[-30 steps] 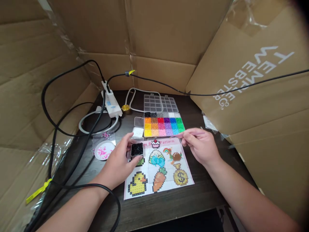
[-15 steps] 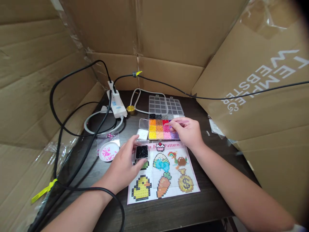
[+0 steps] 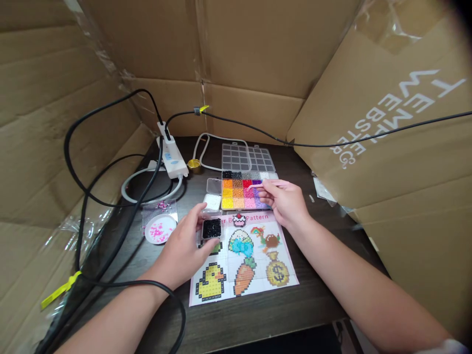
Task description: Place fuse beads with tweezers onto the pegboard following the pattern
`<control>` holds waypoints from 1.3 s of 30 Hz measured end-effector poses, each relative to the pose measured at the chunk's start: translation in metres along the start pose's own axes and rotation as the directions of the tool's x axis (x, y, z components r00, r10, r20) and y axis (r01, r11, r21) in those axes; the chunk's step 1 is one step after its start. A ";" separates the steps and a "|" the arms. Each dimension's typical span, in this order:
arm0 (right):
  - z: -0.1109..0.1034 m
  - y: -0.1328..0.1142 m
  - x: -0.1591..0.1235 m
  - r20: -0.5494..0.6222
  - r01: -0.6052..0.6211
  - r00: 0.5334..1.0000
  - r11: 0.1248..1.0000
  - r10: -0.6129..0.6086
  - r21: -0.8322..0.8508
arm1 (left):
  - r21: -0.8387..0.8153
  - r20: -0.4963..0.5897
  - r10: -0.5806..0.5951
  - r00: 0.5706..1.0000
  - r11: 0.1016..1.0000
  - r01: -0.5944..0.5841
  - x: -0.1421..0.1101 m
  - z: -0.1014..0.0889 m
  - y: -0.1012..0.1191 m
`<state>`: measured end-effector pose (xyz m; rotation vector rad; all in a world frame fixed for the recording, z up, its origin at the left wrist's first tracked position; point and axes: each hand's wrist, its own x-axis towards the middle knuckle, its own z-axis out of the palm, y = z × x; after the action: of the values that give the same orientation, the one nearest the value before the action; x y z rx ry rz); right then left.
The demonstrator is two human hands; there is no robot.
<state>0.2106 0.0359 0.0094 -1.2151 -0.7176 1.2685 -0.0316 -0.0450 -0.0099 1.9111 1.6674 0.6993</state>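
Moved leftward, the right hand (image 3: 289, 202) now holds pink tweezers (image 3: 256, 185) at red beads (image 3: 247, 183), pinched between fingers (image 3: 270, 188), left hand (image 3: 186, 246) half-curled around a black-bead box (image 3: 212, 238).

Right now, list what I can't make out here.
Head view:
Bead tray: some right-side compartments hidden behind the right hand.
Pattern sheet: start of its title covered by the black-bead box.
Pink tweezers: tip too small to tell whether it grips a bead.
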 end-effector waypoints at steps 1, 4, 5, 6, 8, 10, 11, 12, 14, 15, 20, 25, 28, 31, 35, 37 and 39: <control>0.004 0.003 0.001 -0.010 0.001 1.000 1.000 -0.001 -0.015 | 0.002 -0.002 -0.002 1.000 1.000 0.002 0.000 0.000 0.000; 0.011 0.013 0.000 -0.007 0.016 1.000 0.997 -0.016 -0.077 | 0.007 -0.002 -0.003 1.000 1.000 0.003 -0.001 0.001 0.001; 0.012 0.016 0.000 0.002 0.025 1.000 0.995 -0.024 -0.099 | 0.007 -0.002 -0.002 1.000 1.000 0.002 -0.001 0.001 0.001; 0.011 0.017 -0.001 0.012 0.034 0.999 0.993 -0.033 -0.116 | 0.007 0.000 0.001 1.000 1.000 -0.001 -0.002 0.001 0.001; 0.010 0.019 -0.001 0.029 0.050 0.998 0.989 -0.047 -0.138 | 0.006 0.004 0.006 1.000 1.000 -0.006 -0.002 0.001 0.000; 0.009 0.019 -0.002 0.033 0.062 0.998 0.987 -0.057 -0.149 | 0.008 0.008 0.007 1.000 1.000 -0.007 -0.002 0.001 0.000; 0.009 0.018 -0.002 0.031 0.066 0.998 0.986 -0.062 -0.151 | 0.010 0.009 0.005 1.000 1.000 -0.006 -0.002 0.001 0.000; 0.009 0.016 -0.003 0.027 0.071 0.997 0.986 -0.067 -0.151 | 0.011 0.008 0.004 1.000 1.000 -0.004 -0.002 0.000 0.001; 0.009 0.012 -0.005 0.024 0.090 0.996 0.985 -0.088 -0.145 | 0.007 0.012 0.004 1.000 1.000 -0.004 -0.001 0.000 0.001; 0.007 0.009 -0.007 0.026 0.107 0.994 0.984 -0.104 -0.142 | 0.004 0.015 0.005 1.000 1.000 -0.005 -0.001 0.000 0.001; -0.026 -0.011 -0.030 0.153 0.322 0.944 0.917 -0.292 -0.237 | 0.006 0.022 0.009 1.000 1.000 -0.009 0.000 0.001 0.002; -0.080 -0.011 -0.066 0.345 0.401 0.896 0.843 -0.279 -0.359 | 0.005 0.020 0.030 0.999 1.000 -0.030 0.001 0.001 0.002; -0.094 -0.001 -0.082 0.408 0.383 0.886 0.842 -0.219 -0.380 | 0.002 0.021 0.038 0.999 0.999 -0.038 0.002 0.002 0.002; -0.096 0.010 -0.089 0.431 0.386 0.879 0.837 -0.206 -0.388 | -0.009 0.022 0.039 0.999 0.999 -0.039 0.002 0.002 0.001; -0.097 0.017 -0.087 0.402 0.386 0.890 0.825 -0.215 -0.413 | -0.030 0.027 0.040 0.999 0.999 -0.039 0.002 0.002 0.000; -0.098 0.018 -0.086 0.400 0.386 0.892 0.816 -0.211 -0.431 | -0.037 0.028 0.040 0.999 0.999 -0.039 0.002 0.002 0.000; -0.099 0.018 -0.086 0.401 0.381 0.894 0.809 -0.200 -0.448 | -0.040 0.026 0.036 0.999 0.999 -0.035 0.002 0.002 0.000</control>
<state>0.2772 -0.0749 -0.0158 -1.2499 -1.5222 1.0544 -0.0302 -0.0433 -0.0109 1.9188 1.5952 0.7121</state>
